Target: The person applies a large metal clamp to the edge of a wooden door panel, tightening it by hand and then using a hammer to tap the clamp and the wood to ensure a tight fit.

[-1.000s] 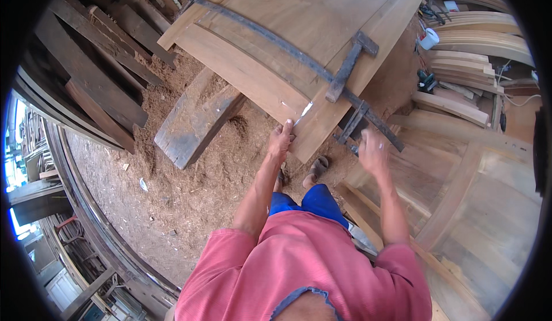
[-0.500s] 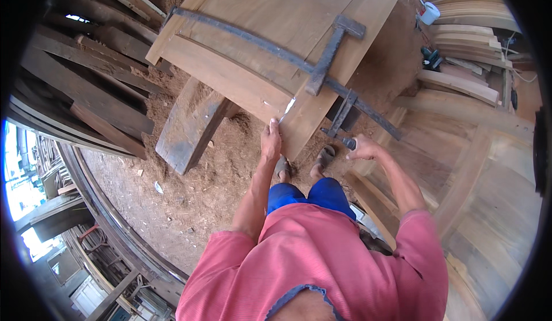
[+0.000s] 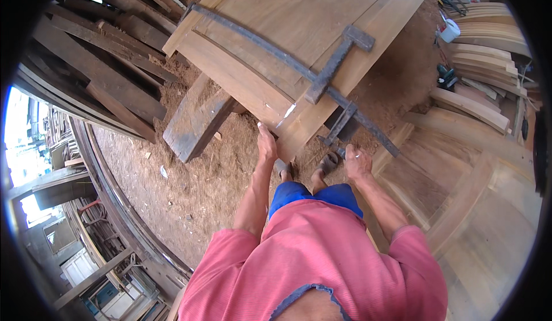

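Note:
A framed wooden door panel (image 3: 264, 39) lies in front of me, with a white smear of glue (image 3: 290, 111) at its near corner joint. Across it runs a long metal bar clamp (image 3: 253, 41). My left hand (image 3: 266, 144) grips the near edge beside that corner, thumb uppermost and fingers partly hidden. My right hand (image 3: 359, 162), wearing a ring, is closed around the clamp's screw handle (image 3: 340, 151) at the right side. A dark T-shaped metal piece (image 3: 336, 65), hammer-like, rests over the bar.
A thick timber block (image 3: 195, 125) supports the panel at left. Dark planks (image 3: 98, 62) are piled beyond it. Curved boards (image 3: 483, 62) and a white cup (image 3: 450, 31) lie at right, above another panelled door (image 3: 443, 165). Sawdust covers the floor (image 3: 190, 206).
My right hand has turned at the screw handle, its back now showing, and the forearm has come inward. My left hand has slid slightly left along the panel edge. The view has shifted.

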Action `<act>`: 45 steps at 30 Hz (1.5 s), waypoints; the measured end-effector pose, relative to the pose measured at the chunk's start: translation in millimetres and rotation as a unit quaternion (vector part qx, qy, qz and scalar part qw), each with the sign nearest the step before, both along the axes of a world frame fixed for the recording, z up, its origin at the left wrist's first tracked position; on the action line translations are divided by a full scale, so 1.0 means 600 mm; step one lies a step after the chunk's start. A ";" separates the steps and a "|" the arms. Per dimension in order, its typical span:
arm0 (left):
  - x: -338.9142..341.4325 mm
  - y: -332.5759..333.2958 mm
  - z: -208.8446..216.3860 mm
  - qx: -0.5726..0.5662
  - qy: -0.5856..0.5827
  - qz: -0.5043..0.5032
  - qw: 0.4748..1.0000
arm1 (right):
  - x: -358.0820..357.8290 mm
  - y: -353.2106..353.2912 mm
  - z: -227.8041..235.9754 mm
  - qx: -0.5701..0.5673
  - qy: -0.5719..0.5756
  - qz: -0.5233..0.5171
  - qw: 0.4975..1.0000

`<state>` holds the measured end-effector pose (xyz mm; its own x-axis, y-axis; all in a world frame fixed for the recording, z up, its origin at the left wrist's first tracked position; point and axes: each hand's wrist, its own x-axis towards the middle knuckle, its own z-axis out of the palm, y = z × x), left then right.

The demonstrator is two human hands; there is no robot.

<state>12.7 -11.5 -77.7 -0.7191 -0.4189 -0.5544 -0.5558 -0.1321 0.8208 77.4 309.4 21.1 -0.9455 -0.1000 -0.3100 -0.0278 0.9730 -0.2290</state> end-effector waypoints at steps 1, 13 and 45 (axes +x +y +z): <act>-0.005 0.013 0.013 0.023 0.019 -0.003 1.000 | -0.008 0.004 0.023 -0.014 -0.043 -0.010 0.999; -0.017 0.020 0.060 0.089 0.063 -0.048 0.993 | -0.036 0.027 0.039 -0.149 -0.154 0.008 0.977; -0.012 0.003 0.035 0.193 0.046 -0.001 0.980 | 0.007 0.009 -0.002 -0.082 -0.013 -0.064 0.995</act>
